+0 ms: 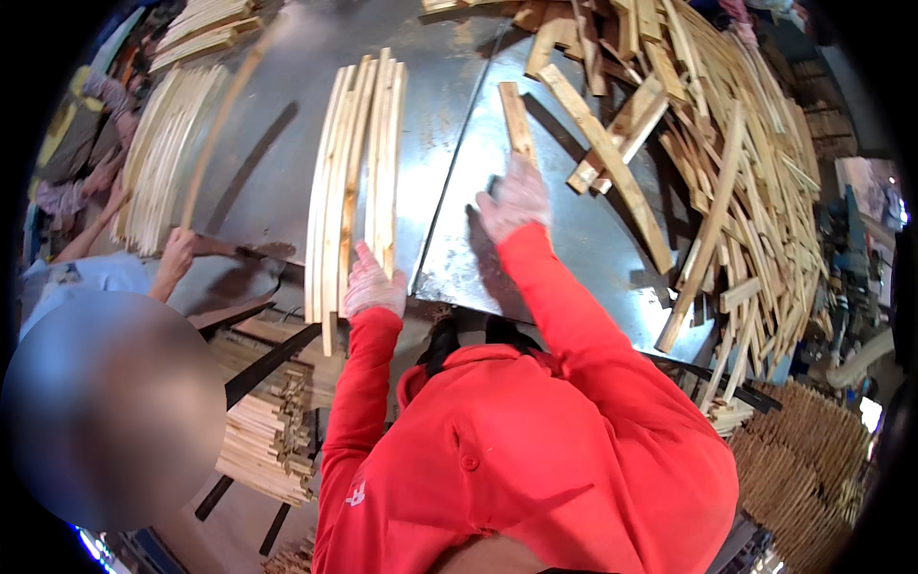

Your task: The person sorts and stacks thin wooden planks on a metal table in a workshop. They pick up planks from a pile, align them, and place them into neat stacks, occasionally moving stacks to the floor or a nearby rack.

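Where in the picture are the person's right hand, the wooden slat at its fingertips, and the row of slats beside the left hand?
Right hand [517,199]: head view, back of the hand.
Wooden slat [515,117]: head view, middle of its visible face.
Row of slats [354,182]: head view, a slat near its middle.

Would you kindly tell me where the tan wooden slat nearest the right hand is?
In the head view, upper centre, the slat extends forward from the gloved right hand, left of the jumbled wooden pile.

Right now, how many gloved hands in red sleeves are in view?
2: the left hand at the row of wooden strips, the right hand at a loose strip.
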`<action>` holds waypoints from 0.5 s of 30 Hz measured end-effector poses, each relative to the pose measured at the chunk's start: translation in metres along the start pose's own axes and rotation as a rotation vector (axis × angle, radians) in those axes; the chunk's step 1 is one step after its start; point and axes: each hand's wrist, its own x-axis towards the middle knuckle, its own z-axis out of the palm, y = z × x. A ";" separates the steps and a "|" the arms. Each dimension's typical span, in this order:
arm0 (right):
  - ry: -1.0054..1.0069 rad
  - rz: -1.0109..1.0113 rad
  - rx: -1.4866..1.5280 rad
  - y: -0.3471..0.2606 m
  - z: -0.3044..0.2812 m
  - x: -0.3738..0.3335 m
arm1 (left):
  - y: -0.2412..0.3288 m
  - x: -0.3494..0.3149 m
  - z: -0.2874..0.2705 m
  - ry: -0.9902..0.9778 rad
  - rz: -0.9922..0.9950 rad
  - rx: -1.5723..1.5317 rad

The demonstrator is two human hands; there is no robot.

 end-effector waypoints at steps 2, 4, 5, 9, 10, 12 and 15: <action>-0.140 0.337 -0.109 0.043 -0.014 -0.031 | -0.001 0.002 0.001 -0.003 0.023 0.011; -0.395 0.404 -0.048 0.047 -0.016 -0.031 | -0.011 -0.001 0.006 0.197 0.116 0.179; -0.359 0.394 0.037 0.045 -0.007 -0.030 | -0.010 -0.004 -0.002 0.290 0.172 0.180; -0.399 0.442 0.545 -0.013 0.034 0.002 | -0.040 0.020 -0.035 0.755 0.176 0.053; -0.475 0.427 0.586 -0.038 0.042 0.015 | -0.060 0.041 -0.032 0.580 0.178 -0.108; -0.523 0.194 0.506 -0.092 0.046 0.024 | -0.104 0.080 -0.016 0.221 0.140 -0.426; -0.721 -0.036 0.426 -0.102 0.034 0.037 | -0.104 0.080 -0.004 0.358 0.142 -0.450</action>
